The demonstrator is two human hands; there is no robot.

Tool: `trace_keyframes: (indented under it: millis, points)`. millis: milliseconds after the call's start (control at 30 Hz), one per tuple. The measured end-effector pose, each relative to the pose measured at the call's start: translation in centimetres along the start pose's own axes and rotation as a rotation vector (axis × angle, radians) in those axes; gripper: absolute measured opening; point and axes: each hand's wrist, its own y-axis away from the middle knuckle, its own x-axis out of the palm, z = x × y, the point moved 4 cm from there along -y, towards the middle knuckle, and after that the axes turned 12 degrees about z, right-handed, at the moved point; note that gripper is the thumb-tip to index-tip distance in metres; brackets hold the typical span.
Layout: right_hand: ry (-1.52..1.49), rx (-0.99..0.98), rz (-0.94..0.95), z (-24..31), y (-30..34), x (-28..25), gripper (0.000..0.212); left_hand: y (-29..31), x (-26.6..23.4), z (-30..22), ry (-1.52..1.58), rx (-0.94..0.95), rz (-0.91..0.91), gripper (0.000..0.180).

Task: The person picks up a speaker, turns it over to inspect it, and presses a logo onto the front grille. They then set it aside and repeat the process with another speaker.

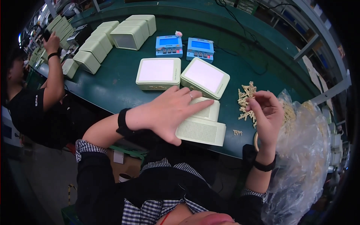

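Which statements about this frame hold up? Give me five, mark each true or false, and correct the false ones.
1. Two blue devices stand on the green table. True.
2. The left hand is beside the loose pile of small cream pieces. False: the right hand is beside it; the left is over the boxes with perforated faces.
3. A dark band circles each of the person's wrists. True.
4. The clear plastic bag lies to the left of the pile. False: it lies to the right.
5. The two white-faced boxes are nearer the person than the blue devices. True.
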Motion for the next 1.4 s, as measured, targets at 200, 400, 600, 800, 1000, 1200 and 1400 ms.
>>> trace_keyframes:
  millis: [200,400,600,800,1000,1200,1400]
  points:
    - [-0.338,0.072,0.166,0.1,0.5,4.3,0.017,0.2,-1.3,0.5,0.19,0.179,-0.303,0.093]
    - [0.029,-0.064,0.195,1.6,0.0,7.5,0.012,1.6,-3.7,0.1,0.439,0.32,-0.561,0.046]
    - [0.046,-0.036,0.283,2.1,-0.2,7.7,0.015,2.0,-3.4,0.3,0.558,0.295,-0.709,0.026]
    - [-0.118,-0.158,0.237,1.5,-2.1,7.9,0.013,0.9,-4.1,0.5,0.449,0.521,-0.799,0.023]
    - [-0.396,0.067,0.183,0.3,-2.5,8.5,0.021,1.1,-3.7,1.3,0.35,0.414,-0.814,0.022]
    - [0.206,-0.206,0.212,2.5,-2.1,8.2,0.022,1.5,-2.9,1.3,0.2,0.268,-0.646,0.017]
    - [0.605,-0.452,0.357,2.2,-1.5,8.4,0.029,1.7,-1.5,2.5,0.367,0.231,-0.654,0.016]
